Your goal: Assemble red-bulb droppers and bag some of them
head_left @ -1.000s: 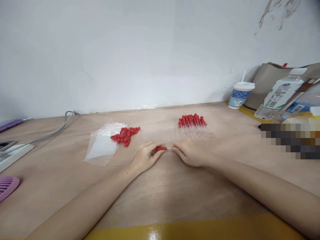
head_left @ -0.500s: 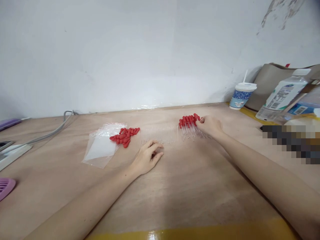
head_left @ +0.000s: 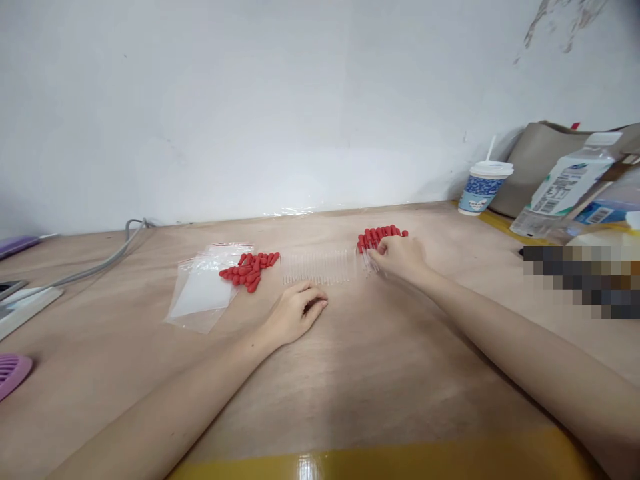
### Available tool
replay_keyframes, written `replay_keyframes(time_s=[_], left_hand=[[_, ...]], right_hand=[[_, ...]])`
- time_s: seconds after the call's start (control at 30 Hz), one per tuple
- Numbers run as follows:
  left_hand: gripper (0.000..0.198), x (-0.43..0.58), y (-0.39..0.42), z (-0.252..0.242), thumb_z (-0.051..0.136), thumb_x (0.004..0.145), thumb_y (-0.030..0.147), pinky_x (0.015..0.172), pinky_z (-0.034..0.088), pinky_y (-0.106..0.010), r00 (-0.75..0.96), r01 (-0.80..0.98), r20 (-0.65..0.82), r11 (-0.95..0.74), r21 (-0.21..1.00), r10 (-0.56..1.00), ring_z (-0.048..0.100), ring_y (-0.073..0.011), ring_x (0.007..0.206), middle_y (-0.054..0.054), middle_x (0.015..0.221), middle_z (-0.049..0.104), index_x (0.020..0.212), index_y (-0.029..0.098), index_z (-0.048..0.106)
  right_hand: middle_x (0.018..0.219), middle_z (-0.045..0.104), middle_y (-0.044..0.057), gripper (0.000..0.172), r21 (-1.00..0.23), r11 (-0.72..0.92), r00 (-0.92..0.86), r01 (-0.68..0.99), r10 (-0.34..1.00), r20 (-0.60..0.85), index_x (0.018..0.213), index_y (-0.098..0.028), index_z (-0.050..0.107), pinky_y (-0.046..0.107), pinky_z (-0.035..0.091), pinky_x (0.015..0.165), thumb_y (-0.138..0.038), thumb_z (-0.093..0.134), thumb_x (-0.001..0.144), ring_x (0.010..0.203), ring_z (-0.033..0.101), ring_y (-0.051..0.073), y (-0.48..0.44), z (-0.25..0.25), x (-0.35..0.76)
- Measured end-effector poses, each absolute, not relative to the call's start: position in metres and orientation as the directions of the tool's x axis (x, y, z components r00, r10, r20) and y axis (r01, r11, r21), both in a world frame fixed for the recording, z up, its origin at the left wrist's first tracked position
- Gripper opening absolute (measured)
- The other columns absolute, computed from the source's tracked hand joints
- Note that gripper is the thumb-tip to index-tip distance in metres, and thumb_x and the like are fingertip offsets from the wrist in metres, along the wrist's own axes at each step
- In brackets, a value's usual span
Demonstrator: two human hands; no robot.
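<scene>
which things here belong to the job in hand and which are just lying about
Seem part of the job:
loose red bulbs
clear tubes
red-topped tubes, by the right hand
plastic bags, probably, since some bulbs lie on them

Seem just lying about:
paper cup
bottle
big grey bag
grey cable
pink slotted thing

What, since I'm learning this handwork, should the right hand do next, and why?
Probably move the right hand leftward to the row of bare clear tubes and pick one up: it is by the red-capped tubes, just beside that row, the left hand appears to hold nothing, and loose red bulbs lie beyond the row's other end.
</scene>
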State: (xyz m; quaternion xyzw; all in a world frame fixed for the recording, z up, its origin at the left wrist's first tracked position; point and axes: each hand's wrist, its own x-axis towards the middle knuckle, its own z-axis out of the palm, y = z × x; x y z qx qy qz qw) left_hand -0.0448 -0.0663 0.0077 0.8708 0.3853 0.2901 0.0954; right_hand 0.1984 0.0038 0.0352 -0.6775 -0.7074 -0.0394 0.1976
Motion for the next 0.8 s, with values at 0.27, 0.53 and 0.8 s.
replay_keyframes(time_s=[0.27, 0.53, 0.8], left_hand=[[0.017, -0.047, -0.068, 0.008, 0.047, 0.086, 0.021, 0.07, 0.045, -0.029, 0.542, 0.615, 0.434, -0.691, 0.379, 0.72, 0.056, -0.0153, 0.075, -0.005, 0.083, 0.061, 0.087, 0.017, 0.064], [0.014, -0.048, -0.068, 0.008, 0.051, 0.083, 0.022, 0.063, 0.047, -0.025, 0.48, 0.633, 0.405, -0.627, 0.454, 0.778, 0.057, -0.0131, 0.068, -0.004, 0.083, 0.061, 0.085, 0.017, 0.064], [0.029, -0.066, -0.076, 0.031, 0.036, 0.079, 0.001, 0.058, 0.047, -0.029, 0.303, 0.936, 0.363, -0.203, -0.289, 0.881, 0.057, -0.026, 0.086, -0.014, 0.096, 0.057, 0.095, 0.012, 0.057]], right_hand=[[0.076, 0.066, 0.014, 0.021, -0.046, 0.11, -0.099, 0.993, 0.976, 0.197, 0.072, -0.013, 0.065, 0.042, 0.029, 0.076, -0.027, 0.05, 0.076, 0.074, 0.06, 0.027, 0.015, 0.035, 0.148], [0.077, 0.066, 0.016, 0.021, -0.04, 0.102, -0.093, 0.994, 0.98, 0.176, 0.078, -0.012, 0.067, 0.042, 0.027, 0.077, -0.017, 0.047, 0.077, 0.071, 0.061, 0.026, 0.017, 0.024, 0.137], [0.078, 0.062, 0.012, 0.029, 0.106, 0.382, -0.374, 0.918, 0.745, 0.552, 0.082, -0.013, 0.055, 0.037, 0.025, 0.074, -0.028, 0.032, 0.09, 0.078, 0.052, 0.025, -0.035, 0.0, 0.181]])
